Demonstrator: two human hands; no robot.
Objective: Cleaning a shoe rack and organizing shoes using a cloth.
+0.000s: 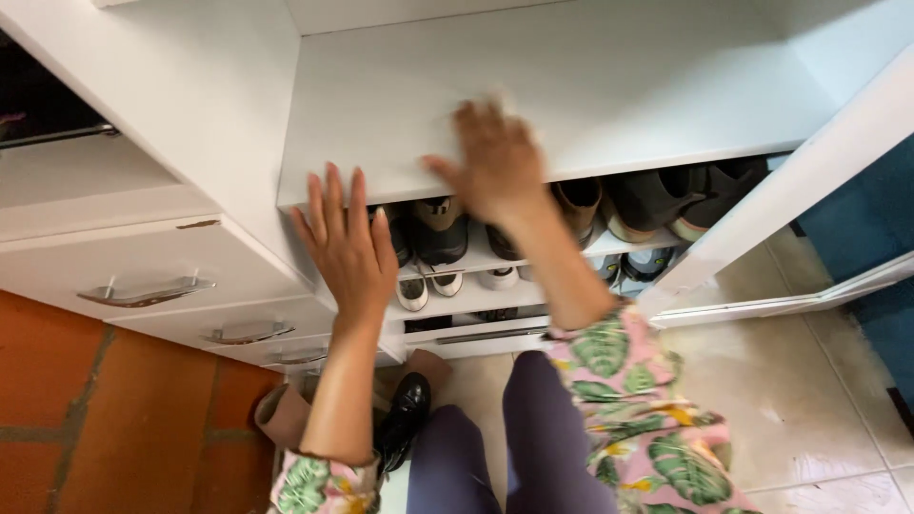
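Two open hands at a white shoe cabinet.

At nine o'clock sit drawers (143, 276) with metal handles; the left hand (347, 243), fingers spread, holds nothing at the white shelf (590, 90) edge, while the right hand (495, 162), blurred, lies flat upon it; shoes (440, 233) line racks beneath.

A white closet unit (228, 86) is filling most of the view, its bare upper shelf (571, 86) lying in even, soft light. To the left, a stack of white drawers (143, 257) is showing curved metal handles (145, 290). An open white door (809, 181) is leaning out on the right, with a dark blue surface (876, 219) sitting behind it. Below, the floor is changing from reddish-orange tile (105, 419) on the left to glossy beige tile (800, 400) on the right, which is catching a faint sheen.
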